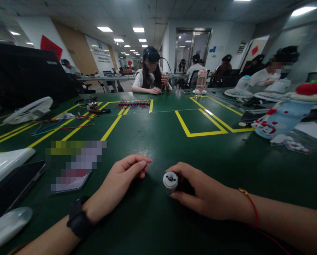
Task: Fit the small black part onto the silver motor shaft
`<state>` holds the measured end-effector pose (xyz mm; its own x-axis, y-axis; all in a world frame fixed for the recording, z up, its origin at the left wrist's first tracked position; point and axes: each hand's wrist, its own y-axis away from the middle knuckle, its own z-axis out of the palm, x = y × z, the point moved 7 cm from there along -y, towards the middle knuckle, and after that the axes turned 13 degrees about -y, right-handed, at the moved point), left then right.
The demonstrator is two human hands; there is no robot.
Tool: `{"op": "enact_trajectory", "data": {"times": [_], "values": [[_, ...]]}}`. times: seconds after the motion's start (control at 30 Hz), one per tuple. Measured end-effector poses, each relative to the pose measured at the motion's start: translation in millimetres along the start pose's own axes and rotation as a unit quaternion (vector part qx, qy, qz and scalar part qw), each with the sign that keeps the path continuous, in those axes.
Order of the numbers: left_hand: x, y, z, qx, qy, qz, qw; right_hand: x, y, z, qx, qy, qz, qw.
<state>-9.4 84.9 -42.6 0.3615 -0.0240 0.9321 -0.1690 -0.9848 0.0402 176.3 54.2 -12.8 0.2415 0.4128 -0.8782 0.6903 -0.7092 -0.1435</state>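
In the head view, the grip seemed made: the right hand's (201, 193) fingers clasped one upright motor (170, 181) at lower centre. No wire showed on its visible end; further progress could not be judged. The left hand's (124, 173) fingers curled left of it, whether fully closed I could not tell. The desk (153, 141) also carried three fans (28, 111), one left, two upper right, and two bottles (280, 115).

No text can be read with certainty. On the white wall sign (96, 61), the lines of dark writing (101, 55) under the blue-green logo (100, 45) are too small and blurred. At left, the small pale label (51, 62) on the black thing (23, 76) is also too blurred for reading.
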Motion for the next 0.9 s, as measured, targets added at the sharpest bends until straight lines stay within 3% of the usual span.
{"op": "enact_trajectory", "data": {"times": [0.3, 0.9], "values": [[14.6, 4.7, 1.5, 0.001, -0.085, 0.011, 0.996, 0.0, 0.0, -0.3, 0.002, -0.010, -0.004, 1.000], [23.4, 5.3, 3.1, -0.016, -0.154, 0.039, 0.987, 1.1, -0.1, 0.7, 0.003, -0.012, -0.007, 1.000]]}}
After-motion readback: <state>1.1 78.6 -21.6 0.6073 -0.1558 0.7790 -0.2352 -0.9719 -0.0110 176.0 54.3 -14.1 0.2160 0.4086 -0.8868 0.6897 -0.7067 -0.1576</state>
